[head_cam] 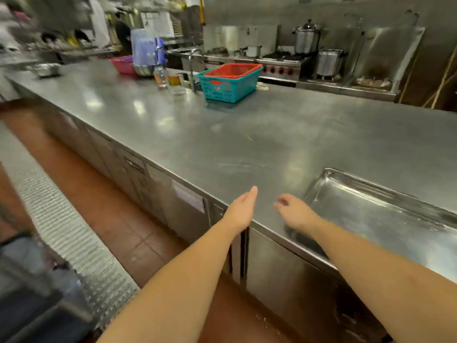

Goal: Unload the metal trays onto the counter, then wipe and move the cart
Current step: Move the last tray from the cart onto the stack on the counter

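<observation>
While both hands hang over the near edge of the surface (222, 134), I see that neither one holds anything. The left hand (241, 211) is flat with straight fingers. The right hand (295, 211) has its fingers bent a little and loose. It is just beside the metal tray (376, 219) and does not seem to touch it.

The tray lies flat on the surface at the right, near the front edge, and runs out of the picture. I count one tray. It looks empty and shiny. I think it is hard and stiff, not very heavy, and maybe slippery. It is wide, so I would take it with two hands, one on each side rim.

I cannot make out the cart; the bottom left corner is dark and blurry.

Farther back sits one green-blue basket (230, 90) with one red basket (232, 70) inside it, and one pink basket (122, 65) off to the left. By the far wall I count one big pot with a lid (308, 38), a second big pot (329, 61) and one small pot (253, 50).
</observation>
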`<action>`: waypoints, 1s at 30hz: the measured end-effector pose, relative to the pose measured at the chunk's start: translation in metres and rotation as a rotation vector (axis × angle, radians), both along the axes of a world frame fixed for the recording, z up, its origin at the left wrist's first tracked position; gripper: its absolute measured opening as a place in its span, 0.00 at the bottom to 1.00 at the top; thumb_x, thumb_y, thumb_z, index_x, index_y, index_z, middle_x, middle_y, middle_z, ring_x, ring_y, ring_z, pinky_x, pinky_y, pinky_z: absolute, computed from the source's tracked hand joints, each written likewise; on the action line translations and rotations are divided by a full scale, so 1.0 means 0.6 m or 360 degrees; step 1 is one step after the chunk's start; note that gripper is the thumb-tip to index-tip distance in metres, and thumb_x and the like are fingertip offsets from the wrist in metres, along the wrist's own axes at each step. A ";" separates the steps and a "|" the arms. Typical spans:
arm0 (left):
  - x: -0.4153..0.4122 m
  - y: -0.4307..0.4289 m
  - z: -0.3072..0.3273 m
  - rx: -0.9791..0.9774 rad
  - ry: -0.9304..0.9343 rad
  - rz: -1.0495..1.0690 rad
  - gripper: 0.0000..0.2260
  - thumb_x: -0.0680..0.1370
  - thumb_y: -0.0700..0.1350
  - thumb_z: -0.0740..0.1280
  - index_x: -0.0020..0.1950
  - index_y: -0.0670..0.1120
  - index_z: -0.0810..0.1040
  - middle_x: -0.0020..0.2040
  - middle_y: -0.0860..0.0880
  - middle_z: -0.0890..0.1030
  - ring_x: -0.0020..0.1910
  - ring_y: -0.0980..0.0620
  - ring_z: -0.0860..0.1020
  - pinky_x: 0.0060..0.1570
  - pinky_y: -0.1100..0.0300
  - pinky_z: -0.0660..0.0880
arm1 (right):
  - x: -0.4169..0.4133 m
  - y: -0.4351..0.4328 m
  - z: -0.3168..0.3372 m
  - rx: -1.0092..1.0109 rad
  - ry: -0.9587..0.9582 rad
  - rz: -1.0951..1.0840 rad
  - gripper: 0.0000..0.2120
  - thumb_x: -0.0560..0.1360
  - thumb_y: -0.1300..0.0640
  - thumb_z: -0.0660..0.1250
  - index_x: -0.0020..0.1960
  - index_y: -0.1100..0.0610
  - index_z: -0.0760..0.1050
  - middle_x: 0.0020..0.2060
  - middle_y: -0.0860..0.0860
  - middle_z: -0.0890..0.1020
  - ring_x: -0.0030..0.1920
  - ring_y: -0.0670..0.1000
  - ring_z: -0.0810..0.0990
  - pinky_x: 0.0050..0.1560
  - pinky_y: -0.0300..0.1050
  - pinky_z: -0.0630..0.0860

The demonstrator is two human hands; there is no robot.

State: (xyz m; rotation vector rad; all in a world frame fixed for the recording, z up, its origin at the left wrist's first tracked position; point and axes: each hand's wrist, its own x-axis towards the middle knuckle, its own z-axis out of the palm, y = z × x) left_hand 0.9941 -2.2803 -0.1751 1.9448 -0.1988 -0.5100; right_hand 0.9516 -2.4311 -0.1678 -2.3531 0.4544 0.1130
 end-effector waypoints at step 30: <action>-0.272 0.419 -0.002 -0.0073 0.0202 0.1658 0.37 0.65 0.77 0.49 0.67 0.62 0.72 0.64 0.53 0.76 0.63 0.48 0.74 0.65 0.44 0.68 | -0.072 0.455 0.031 0.1007 0.0651 0.1098 0.19 0.80 0.41 0.56 0.62 0.52 0.72 0.57 0.50 0.77 0.57 0.51 0.76 0.61 0.52 0.72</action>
